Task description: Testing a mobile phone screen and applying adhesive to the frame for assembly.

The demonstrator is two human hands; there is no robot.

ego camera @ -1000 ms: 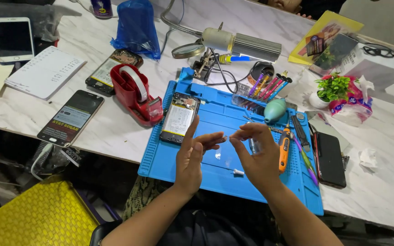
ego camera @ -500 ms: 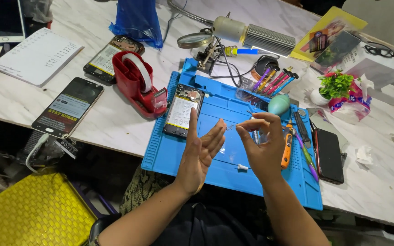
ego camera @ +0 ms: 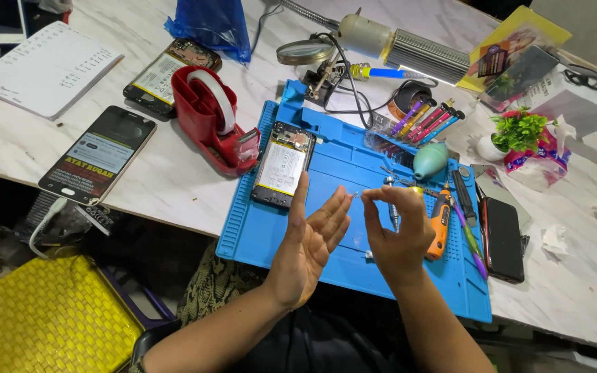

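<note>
Your left hand (ego camera: 310, 245) raised above blue silicone work mat (ego camera: 354, 276), palm open, fingers spread, grasping nothing. Your right hand (ego camera: 396, 231) just beside it, thumb and forefinger pinched on tiny pale part (ego camera: 355, 195); too small to tell its shape or axis. Opened black smartphone with white battery (ego camera: 283, 164) lies on mat's left part, long axis running away from you, top end slightly right. Orange electric screwdriver (ego camera: 440, 221) lies near right hand, tip pointing away.
</note>
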